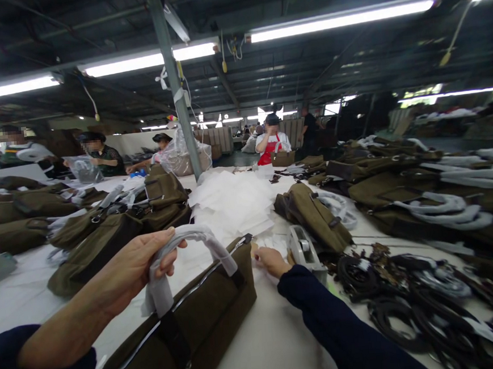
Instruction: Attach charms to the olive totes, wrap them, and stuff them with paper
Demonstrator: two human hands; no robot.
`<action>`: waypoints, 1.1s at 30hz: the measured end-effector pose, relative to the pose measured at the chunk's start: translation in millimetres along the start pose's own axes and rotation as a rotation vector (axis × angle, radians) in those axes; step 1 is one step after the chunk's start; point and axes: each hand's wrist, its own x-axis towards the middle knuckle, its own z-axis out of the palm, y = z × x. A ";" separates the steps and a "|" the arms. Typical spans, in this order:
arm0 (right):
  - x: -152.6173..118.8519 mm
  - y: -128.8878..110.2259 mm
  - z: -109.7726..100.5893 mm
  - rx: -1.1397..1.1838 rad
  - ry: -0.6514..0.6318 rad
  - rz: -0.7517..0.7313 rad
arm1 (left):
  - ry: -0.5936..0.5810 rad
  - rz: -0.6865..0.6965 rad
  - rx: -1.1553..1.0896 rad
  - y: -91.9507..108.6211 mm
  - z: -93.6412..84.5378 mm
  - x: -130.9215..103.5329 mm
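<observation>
On the pale work table (284, 340), close in front of the person, an olive-brown bag (217, 306) stands tilted across the near edge of the view, its far end pointing ahead and a little to the right. As far as can be judged, much of this bag is finished: the body is made up, a zip (198, 284) runs along its top, and the handle (201, 230) is already covered in thin whitish wrapping. No long strap shows on it, while coiled dark straps (356, 275) lie loose to the right; whether anything is left to do on its hidden sides cannot be told. More bags with wrapped handles lie in a heap on the left (98, 253) and a larger heap on the right (394, 187). The left hand (143, 256) comes in from the lower left, forearm slanting upward, with thumb and fingers clamped around the wrapped handle, which arches above the bag. The right hand (273, 262) reaches forward from the lower right, the arm in its dark sleeve (320, 315), fingers curled together beside the bag's far end; whether they pinch anything cannot be told. Just beyond it is what looks like a tape dispenser (305, 248), near a pile of white sheets (232, 197).
</observation>
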 end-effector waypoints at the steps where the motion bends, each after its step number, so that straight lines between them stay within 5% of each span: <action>1: 1.0 2.4 0.1 0.010 0.001 0.008 | 0.005 0.002 -0.006 -0.5 -0.3 0.3; 13: -3.3 22.2 -21.6 0.068 0.124 0.037 | -0.004 0.014 0.013 -5.3 -2.1 3.8; 23: -18.0 14.7 4.7 0.087 0.048 0.002 | -0.008 0.013 0.024 -3.9 0.2 -2.4; 33: -33.2 25.3 -57.5 0.757 0.222 0.055 | -0.004 0.013 0.016 -5.2 -1.2 -1.6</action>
